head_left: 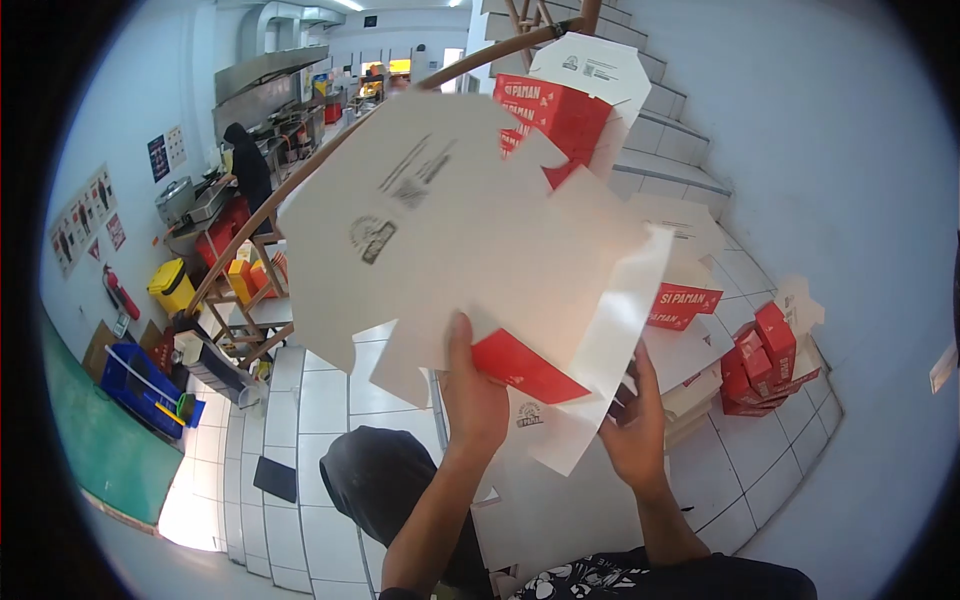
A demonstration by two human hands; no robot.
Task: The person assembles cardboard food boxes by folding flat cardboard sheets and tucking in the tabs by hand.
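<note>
A partly folded cardboard food box [450, 260] is raised in front of me, its white inside with black print facing me and a red side wall standing up at its lower end. My left hand [475, 395] is closed on its lower edge, thumb on the near face and the other fingers hidden behind. At the box's right flap is my right hand [637, 425], fingers curled against the outer side and partly hidden. Just behind it sits another box with a red "SI PAMAN" front [684, 300], its white lid up.
A folded red box with a raised white lid [575, 110] stands on the stairs [660, 165]. Several red boxes [765, 365] lie on the tiles at right. A wooden handrail [300, 175] slants across the left. Farther off, a person in dark clothes [248, 170] stands at a kitchen counter.
</note>
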